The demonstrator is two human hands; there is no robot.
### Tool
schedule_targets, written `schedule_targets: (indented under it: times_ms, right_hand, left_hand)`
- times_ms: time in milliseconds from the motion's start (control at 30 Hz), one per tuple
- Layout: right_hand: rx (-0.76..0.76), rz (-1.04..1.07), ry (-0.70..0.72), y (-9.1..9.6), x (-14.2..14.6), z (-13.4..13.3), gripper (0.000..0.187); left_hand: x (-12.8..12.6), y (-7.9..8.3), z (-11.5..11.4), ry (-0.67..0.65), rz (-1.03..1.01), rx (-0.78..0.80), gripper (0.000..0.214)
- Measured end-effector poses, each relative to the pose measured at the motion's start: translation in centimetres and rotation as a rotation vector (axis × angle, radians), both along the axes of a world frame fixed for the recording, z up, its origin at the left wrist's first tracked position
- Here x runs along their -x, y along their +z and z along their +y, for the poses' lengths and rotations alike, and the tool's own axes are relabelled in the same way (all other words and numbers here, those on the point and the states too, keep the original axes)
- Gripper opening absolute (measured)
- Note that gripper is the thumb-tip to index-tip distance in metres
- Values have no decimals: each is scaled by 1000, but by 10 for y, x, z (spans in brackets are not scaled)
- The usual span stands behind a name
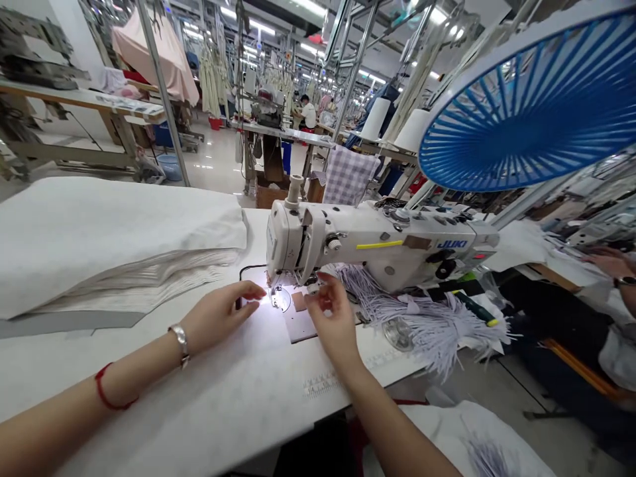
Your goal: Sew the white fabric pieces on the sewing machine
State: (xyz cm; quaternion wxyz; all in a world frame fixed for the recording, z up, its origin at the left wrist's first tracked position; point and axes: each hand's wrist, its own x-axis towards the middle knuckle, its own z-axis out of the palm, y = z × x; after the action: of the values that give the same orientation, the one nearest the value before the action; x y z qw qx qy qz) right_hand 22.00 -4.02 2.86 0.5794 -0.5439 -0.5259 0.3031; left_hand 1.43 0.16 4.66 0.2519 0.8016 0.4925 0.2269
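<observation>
A white JUKI sewing machine [368,238] stands in front of me, its lamp lighting the needle and presser foot [275,298]. My left hand [218,315] reaches in from the left of the foot; index finger and thumb point at it with a gap between their tips, and nothing shows in them. To the right of the foot, my right hand [335,318] is raised under the machine arm with its fingers curled in. Thumb and index come near each other by a small metal part; whatever they grip, perhaps thread, is too small to make out.
Stacked white fabric panels [119,232] lie left of the machine. A bundle of pale strips [427,324] and a clear round disc [397,334] are at the right. A blue fan [521,126] hangs at upper right. Another person's hand [611,262] shows at the right edge.
</observation>
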Motion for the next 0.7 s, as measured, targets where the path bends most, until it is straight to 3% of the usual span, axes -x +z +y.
schedule_targets:
  times_ms: [167,333,467,567,633,700]
  right_hand:
    - [80,14,36,-3,15,9,23]
    - [45,-25,151,-3,22,-4,13]
    - [6,-110,227,2,16,-17,11]
    - [65,16,277,13,12,-21,16]
    - [137,230,361,23,14,-20,25]
    - [221,434,487,30,17,-20,33]
  left_hand:
    - [-30,31,-23,114,-384,107,31]
    - [-56,26,-28,195,-468,17,29]
    - [-48,23,-30,185,-393,-117,20]
    - [-33,24,-38,5,-127,-381,22]
    - [-25,20,-47,-193,137,-587,31]
    - [-19,12,-56,-348,308,-673,36]
